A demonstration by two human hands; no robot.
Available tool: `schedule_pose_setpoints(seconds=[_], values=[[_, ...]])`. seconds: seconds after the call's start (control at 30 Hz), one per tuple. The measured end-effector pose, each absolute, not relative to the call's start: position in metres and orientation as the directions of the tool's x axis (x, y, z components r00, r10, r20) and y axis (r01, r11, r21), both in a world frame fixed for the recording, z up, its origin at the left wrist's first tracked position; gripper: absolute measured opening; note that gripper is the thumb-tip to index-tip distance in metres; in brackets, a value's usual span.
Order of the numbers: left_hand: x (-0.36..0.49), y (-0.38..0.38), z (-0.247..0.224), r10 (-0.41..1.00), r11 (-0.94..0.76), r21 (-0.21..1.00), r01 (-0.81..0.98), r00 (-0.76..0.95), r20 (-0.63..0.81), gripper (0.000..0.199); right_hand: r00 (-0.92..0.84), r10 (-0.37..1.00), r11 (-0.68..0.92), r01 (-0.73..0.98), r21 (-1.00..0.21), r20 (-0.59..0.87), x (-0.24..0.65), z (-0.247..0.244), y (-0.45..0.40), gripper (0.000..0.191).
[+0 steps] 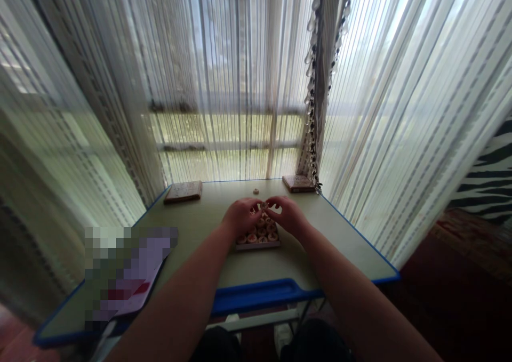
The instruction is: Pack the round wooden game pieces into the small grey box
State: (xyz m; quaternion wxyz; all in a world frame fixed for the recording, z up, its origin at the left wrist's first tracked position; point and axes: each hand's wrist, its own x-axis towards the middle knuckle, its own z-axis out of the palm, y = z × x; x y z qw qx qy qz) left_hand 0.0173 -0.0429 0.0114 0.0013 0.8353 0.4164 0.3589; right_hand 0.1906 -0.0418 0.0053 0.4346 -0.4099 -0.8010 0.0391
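Note:
Over a shallow box point(259, 246) of round wooden xiangqi pieces point(262, 232), my two hands meet at its far side. A single xiangqi piece point(264, 206) is pinched between them. My left hand point(241, 213) is closed, its thumb and finger against the piece's left side. From the other side my right hand point(287, 212) pinches it too, thumb and forefinger curved round. The near rows in the box show red and dark characters. My hands hide part of the far rows. One loose xiangqi piece point(256, 191) lies on the table beyond my fingers.
The pale table point(192, 266) has a blue rim and a blue front tray point(256, 296). Wooden boxes stand at the back left point(183, 191) and back right point(298, 183). A partly pixelated flat purple object point(138, 271) lies at the left. String curtains point(240, 85) hang behind.

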Motion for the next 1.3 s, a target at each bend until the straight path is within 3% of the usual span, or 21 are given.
schedule_pose_setpoints(seconds=[0.5, 0.77, 0.97, 1.3], values=[[0.016, -0.043, 0.013, 0.676, -0.659, 0.323, 0.679, 0.346, 0.650, 0.025, -0.294, 0.708, 0.650, 0.628, -0.429, 0.642, 0.190, 0.006, -0.046, 0.019], [0.006, -0.036, 0.011, 0.652, -0.559, 0.264, 0.786, 0.220, 0.725, 0.023, -0.453, 0.722, 0.679, 0.606, -0.414, 0.523, 0.192, 0.013, -0.060, 0.024], [0.009, -0.035, 0.009, 0.662, -0.552, 0.233, 0.801, 0.250, 0.707, 0.022, -0.557, 0.702, 0.707, 0.621, -0.338, 0.444, 0.192, 0.012, -0.067, 0.028], [0.007, -0.035, 0.008, 0.690, -0.522, 0.237, 0.819, 0.243, 0.681, 0.023, -0.542, 0.706, 0.700, 0.635, -0.328, 0.456, 0.193, 0.013, -0.065, 0.028]])
